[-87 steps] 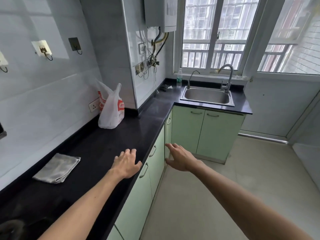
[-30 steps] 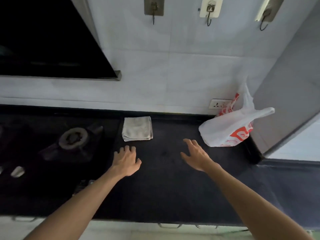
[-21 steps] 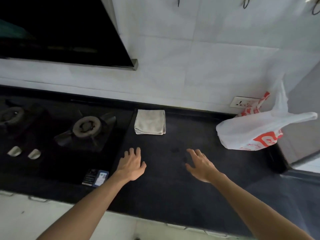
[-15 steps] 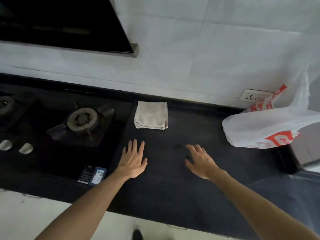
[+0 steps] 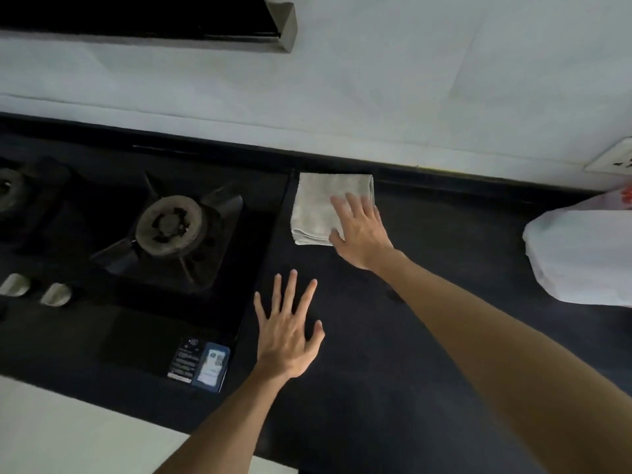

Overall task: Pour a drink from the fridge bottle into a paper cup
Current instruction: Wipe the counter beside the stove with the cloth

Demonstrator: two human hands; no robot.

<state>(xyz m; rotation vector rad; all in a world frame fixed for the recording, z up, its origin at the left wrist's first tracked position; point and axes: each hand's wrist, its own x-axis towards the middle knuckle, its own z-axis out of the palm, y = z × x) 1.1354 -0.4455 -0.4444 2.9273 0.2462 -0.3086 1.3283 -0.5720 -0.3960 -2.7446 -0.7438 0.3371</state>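
The only container here is a white plastic bag [image 5: 581, 254] with some red print, at the right end of the dark counter [image 5: 393, 371], its contents hidden; neither bottle nor paper cup shows in this view. Two stickers [image 5: 200, 364] sit on the hob's [image 5: 136, 302] front corner, their writing too small to read. The right hand [image 5: 359, 230] lies with straight fingers on a folded grey cloth [image 5: 318, 206]; the left hand [image 5: 287, 333] is spread over the counter, holding nothing.
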